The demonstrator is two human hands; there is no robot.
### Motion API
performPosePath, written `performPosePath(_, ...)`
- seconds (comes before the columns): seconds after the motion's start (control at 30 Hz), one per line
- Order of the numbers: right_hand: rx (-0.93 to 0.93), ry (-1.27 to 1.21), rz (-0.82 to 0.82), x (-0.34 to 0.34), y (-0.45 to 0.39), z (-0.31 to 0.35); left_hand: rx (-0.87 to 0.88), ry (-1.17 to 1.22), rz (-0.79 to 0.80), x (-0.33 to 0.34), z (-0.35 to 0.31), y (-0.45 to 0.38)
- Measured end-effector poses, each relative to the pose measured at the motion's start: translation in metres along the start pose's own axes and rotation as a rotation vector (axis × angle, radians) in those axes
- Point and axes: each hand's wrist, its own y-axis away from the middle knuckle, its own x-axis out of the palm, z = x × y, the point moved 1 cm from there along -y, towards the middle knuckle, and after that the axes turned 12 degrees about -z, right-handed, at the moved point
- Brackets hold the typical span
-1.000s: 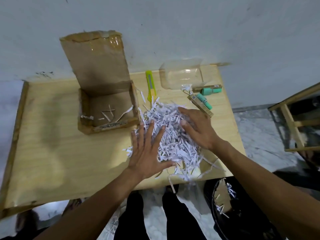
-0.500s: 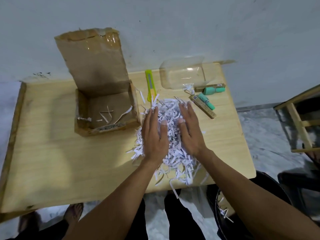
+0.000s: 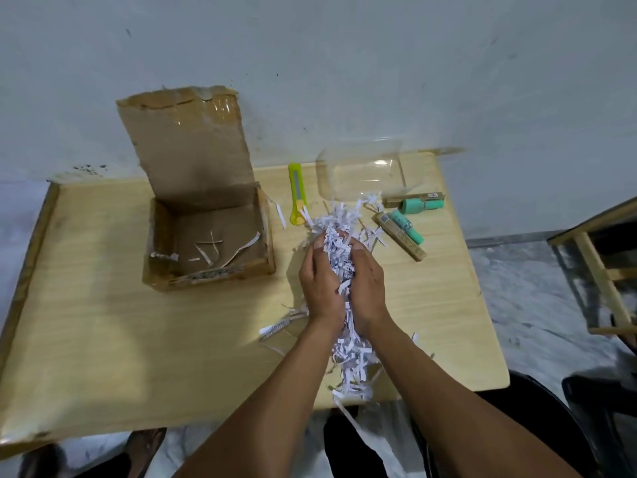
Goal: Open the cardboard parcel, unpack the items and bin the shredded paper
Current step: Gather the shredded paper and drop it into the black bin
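Both hands (image 3: 341,288) squeeze shredded paper (image 3: 339,257) between open parcel (image 3: 210,243) and green items (image 3: 408,225).

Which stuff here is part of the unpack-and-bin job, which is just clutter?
Job:
- shredded paper, bunched between left hand and right hand
- cardboard parcel, open, a few strips inside
- unpacked green items
- black bin

Lying about:
- yellow box cutter
- clear plastic container
- wooden frame

One open cardboard box (image 3: 206,236), one yellow cutter (image 3: 297,194), one clear tub (image 3: 360,174), two green tubes (image 3: 423,205), two hands (image 3: 322,288).
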Motion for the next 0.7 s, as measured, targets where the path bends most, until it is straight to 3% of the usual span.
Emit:
performPosePath(0.43, -0.134, -0.056, -0.008, -0.003, 0.028, 0.1, 0.089, 0.161, 0.106, 0.025, -0.068, 0.044)
performPosePath(0.7, -0.289, -0.111, -0.12, -0.043, 0.075, 0.147, 0.177, 0.158, 0.315, 0.033, -0.099, 0.111)
